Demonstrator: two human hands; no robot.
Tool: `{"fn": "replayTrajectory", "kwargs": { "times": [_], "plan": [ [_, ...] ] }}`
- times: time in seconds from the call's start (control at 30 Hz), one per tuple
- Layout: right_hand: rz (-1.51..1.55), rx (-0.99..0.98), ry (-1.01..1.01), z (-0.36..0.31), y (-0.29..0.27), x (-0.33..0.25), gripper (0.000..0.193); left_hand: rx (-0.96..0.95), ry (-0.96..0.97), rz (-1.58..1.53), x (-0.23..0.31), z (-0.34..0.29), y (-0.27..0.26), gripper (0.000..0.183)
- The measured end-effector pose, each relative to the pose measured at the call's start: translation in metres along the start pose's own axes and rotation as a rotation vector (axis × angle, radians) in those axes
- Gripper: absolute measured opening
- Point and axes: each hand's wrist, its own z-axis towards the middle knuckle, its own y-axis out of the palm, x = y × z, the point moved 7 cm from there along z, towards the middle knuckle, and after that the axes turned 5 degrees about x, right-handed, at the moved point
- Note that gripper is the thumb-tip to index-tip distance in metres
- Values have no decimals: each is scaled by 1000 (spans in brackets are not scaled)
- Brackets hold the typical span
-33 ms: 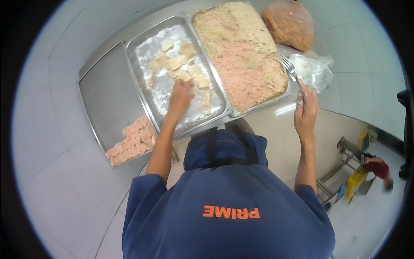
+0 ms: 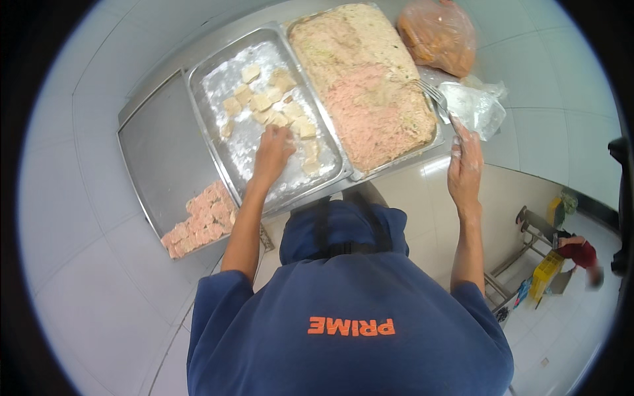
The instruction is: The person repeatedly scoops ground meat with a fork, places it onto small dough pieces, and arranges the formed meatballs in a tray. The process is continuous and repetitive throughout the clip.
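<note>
My left hand (image 2: 274, 153) reaches into the middle metal tray (image 2: 230, 173), its fingers curled together at the near edge of several pale, flat square pieces (image 2: 261, 102). What is between those fingertips, if anything, is hidden. White powder covers much of this tray's floor. My right hand (image 2: 467, 162), whitened on the fingers, grips a fork (image 2: 434, 96) by its handle. The tines rest at the right edge of a pink and beige minced mixture (image 2: 370, 99), which fills the tray to the right. Pink-topped pieces (image 2: 201, 221) lie packed at the near end of the left tray (image 2: 155, 142).
An orange-filled plastic bag (image 2: 439, 36) sits at the far right, with a crumpled clear bag (image 2: 472, 109) nearer. Tiled wall runs behind the trays. On the lower right, another person in a red top (image 2: 580, 253) is beside a yellow crate (image 2: 547, 274) and a metal frame.
The whole view has shifted very slightly. Both hands keep nearly the same places, the left by the square pieces and the right on the fork.
</note>
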Motion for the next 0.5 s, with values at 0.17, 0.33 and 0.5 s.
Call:
{"fn": "replayTrajectory", "kwargs": {
  "times": [0.17, 0.33, 0.5],
  "plan": [
    [-114, -237, 91, 4, 43, 67, 47, -112, -162, -33, 0, -12, 5, 31],
    [-121, -259, 102, 19, 102, 94, 43, 51, -376, -397, -1, -17, -8, 33],
    [-96, -358, 69, 20, 117, 84, 44, 49, -580, -882, 10, -20, -38, 35]
  ]
}}
